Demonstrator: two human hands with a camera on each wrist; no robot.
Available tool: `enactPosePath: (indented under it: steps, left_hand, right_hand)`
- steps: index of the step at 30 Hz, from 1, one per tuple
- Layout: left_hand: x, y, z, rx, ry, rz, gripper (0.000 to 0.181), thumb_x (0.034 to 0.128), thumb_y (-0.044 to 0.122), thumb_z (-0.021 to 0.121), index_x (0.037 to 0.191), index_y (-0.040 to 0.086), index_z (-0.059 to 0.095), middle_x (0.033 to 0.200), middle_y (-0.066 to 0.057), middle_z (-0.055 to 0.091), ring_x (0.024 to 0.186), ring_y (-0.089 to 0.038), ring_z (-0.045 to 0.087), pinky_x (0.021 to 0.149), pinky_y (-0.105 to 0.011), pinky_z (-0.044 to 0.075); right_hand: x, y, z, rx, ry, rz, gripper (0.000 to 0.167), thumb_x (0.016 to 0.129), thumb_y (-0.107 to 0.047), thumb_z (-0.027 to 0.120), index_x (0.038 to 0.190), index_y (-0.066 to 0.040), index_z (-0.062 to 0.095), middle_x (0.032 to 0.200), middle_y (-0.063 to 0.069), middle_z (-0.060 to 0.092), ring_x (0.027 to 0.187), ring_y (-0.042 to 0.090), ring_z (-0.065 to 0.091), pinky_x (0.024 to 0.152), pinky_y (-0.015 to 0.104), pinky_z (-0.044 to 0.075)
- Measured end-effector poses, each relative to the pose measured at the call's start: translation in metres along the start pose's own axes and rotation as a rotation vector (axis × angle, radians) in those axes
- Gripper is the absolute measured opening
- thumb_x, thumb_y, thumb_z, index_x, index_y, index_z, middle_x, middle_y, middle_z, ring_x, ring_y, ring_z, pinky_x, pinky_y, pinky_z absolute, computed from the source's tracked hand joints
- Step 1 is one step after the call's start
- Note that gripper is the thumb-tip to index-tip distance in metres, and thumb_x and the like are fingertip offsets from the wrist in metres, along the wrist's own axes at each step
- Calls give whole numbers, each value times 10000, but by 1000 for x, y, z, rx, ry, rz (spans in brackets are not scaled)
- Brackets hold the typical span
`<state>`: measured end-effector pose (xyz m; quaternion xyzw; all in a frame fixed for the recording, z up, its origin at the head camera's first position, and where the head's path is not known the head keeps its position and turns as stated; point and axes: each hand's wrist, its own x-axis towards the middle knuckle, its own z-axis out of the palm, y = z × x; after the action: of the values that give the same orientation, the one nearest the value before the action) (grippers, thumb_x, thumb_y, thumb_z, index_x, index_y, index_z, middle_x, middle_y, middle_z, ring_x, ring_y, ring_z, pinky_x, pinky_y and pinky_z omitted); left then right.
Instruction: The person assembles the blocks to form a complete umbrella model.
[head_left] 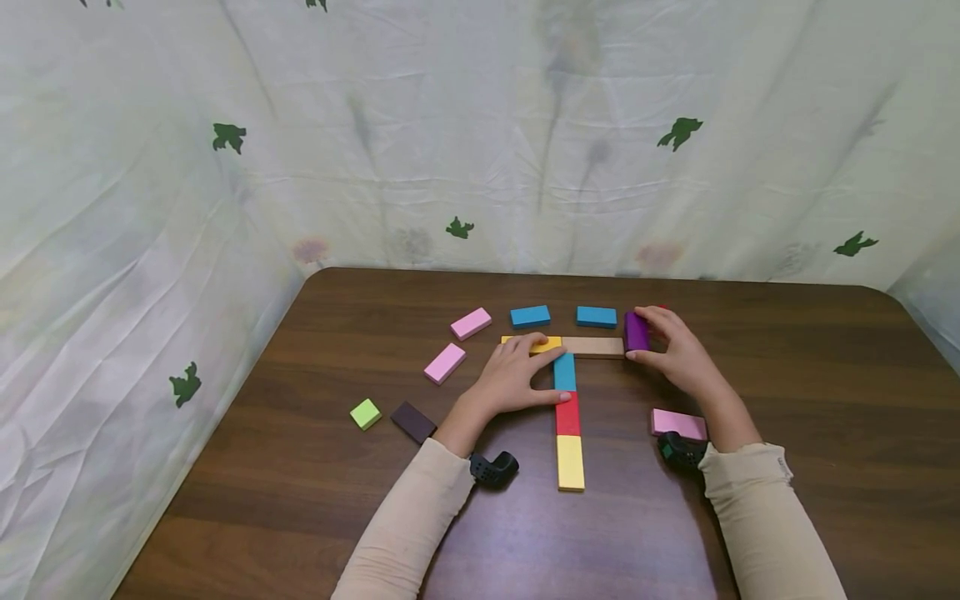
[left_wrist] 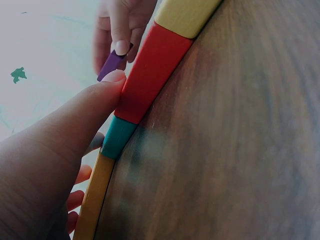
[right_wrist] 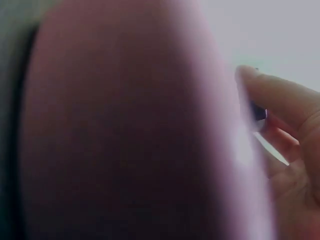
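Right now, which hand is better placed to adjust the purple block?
Probably the right hand: it pinches the purple block beside the tan block; the left hand touches the red block.

This looks like a curtained-off tabletop corner — white, wrinkled cloth hangings (head_left: 465, 100) with green leaf-like shapes (head_left: 680, 133) back a brown, wood-grained, round-cornered table (head_left: 832, 375) — of otherwise untellable kind.

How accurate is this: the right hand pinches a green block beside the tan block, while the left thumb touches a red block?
The color is wrong: the right hand pinches a purple block, not green, as the head view shows.
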<state>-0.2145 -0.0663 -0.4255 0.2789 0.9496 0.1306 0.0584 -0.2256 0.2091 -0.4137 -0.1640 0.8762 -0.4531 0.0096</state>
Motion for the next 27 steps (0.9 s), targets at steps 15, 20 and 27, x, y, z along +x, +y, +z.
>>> enactPosePath:
  steps: [15, 20, 27]
  left_hand:
    - [0, 0, -1, -8, 10, 14, 763, 739, 697, 484, 1394, 347, 311, 1374, -5, 292, 1245, -209, 235, 1002, -429, 205]
    - [0, 0, -1, -12, 4, 11, 763, 738, 700, 481, 1394, 350, 308, 1375, -1, 289, 1248, -206, 228, 1004, -433, 201]
    - [0, 0, 0, -16, 13, 13, 772, 730, 712, 475, 1392, 349, 315, 1373, -4, 293, 1249, -213, 230, 1003, -440, 201]
  right_hand:
    - [0, 12, 3, -6, -39, 80, 661, 808, -102, 672, 1353, 27, 321, 1346, 243, 315, 1174, 435, 364, 940, 514, 313]
    - [1, 14, 5, -29, -48, 77, 658, 812, -112, 667, 1353, 27, 320, 1353, 243, 309, 1179, 433, 358, 945, 515, 305]
    - [2, 14, 7, -45, -52, 89, 642, 819, -115, 660, 1349, 30, 327, 1357, 242, 305, 1174, 431, 362, 946, 513, 306]
